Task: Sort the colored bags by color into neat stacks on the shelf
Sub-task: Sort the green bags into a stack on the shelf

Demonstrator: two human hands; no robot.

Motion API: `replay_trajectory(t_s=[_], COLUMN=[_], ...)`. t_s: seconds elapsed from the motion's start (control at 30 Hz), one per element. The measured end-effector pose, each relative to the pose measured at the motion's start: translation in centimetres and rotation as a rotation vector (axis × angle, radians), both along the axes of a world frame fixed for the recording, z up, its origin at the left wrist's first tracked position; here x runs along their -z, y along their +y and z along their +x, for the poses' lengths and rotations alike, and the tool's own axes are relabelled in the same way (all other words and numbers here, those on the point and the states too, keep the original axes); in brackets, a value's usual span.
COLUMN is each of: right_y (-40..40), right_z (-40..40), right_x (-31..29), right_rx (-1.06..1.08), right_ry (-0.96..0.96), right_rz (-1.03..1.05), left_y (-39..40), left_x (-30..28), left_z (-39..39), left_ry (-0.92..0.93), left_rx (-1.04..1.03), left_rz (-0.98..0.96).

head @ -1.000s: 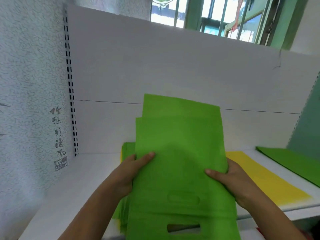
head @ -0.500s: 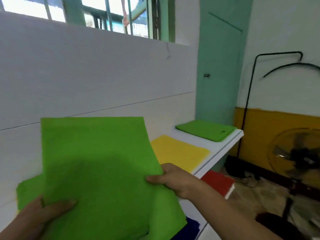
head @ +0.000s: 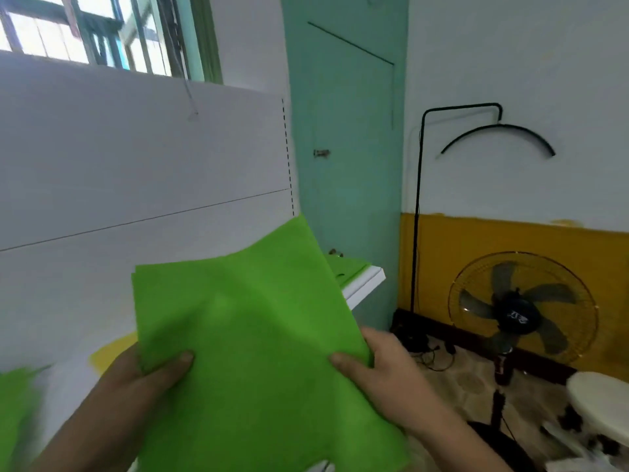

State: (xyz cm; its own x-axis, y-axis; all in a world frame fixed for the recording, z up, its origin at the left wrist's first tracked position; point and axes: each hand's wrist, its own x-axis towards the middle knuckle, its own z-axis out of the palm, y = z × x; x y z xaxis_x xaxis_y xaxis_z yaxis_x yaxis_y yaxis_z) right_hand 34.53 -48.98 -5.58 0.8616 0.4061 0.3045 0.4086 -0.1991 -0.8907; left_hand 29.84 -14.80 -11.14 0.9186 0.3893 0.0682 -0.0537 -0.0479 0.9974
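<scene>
Your left hand (head: pixel 136 379) and right hand (head: pixel 384 369) each pinch an edge of the green bags (head: pixel 252 352), thumbs on top, holding them above the white shelf (head: pixel 366 284), near a yellow bag (head: pixel 112 350).

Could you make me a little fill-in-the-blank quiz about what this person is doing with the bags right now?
1. Both hands, left hand and right hand, hold a bag coloured ____.
2. At the shelf end lies a pile coloured ____.
3. Peeking out beside the left hand is a sheet coloured ____.
4. On the floor at right stands a ____.

Answers: green; green; yellow; fan
</scene>
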Motion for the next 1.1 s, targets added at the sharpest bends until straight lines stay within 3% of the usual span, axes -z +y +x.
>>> replay_trajectory(t_s=[0.07, 0.13, 0.2, 0.3, 0.4, 0.57, 0.9, 1.1], right_y=[-4.9, -9.0, -12.2, -15.1, -16.2, -15.1, -6.7, -0.2], right_z=[2.6, 4.8, 6.8, 10.0, 14.3, 23.0, 39.5, 47.8], right_x=[0.5, 0.9, 1.6, 2.6, 3.7, 3.1, -0.2, -0.5], right_rx=[-0.005, -0.073, -0.075, -0.013, 0.091, 0.176, -0.031, -0.119], right_ry=[0.020, 0.062, 0.082, 0.094, 0.036, -0.066, -0.240, -0.266], right_rz=[0.059, 0.104, 0.117, 0.114, -0.015, -0.141, -0.337, -0.394], left_y=[-8.8, -14.7, -18.6, -21.6, -23.3, -22.0, -13.6, -9.6], left_x=[-6.9, -9.1, -10.2, -10.5, -10.6, -9.7, -8.0, -6.6], left_z=[0.1, 2.8, 6.0, 11.4, 15.8, 22.7, 34.6, 39.0], left_ry=[-0.034, -0.010, 0.051, 0.090, 0.095, 0.040, 0.083, 0.139], left_rx=[0.212, 0.280, 0.280, 0.178, 0.104, -0.002, -0.107, -0.344], left_rz=[0.003, -0.078, -0.132, -0.052, 0.001, 0.007, -0.045, 0.110])
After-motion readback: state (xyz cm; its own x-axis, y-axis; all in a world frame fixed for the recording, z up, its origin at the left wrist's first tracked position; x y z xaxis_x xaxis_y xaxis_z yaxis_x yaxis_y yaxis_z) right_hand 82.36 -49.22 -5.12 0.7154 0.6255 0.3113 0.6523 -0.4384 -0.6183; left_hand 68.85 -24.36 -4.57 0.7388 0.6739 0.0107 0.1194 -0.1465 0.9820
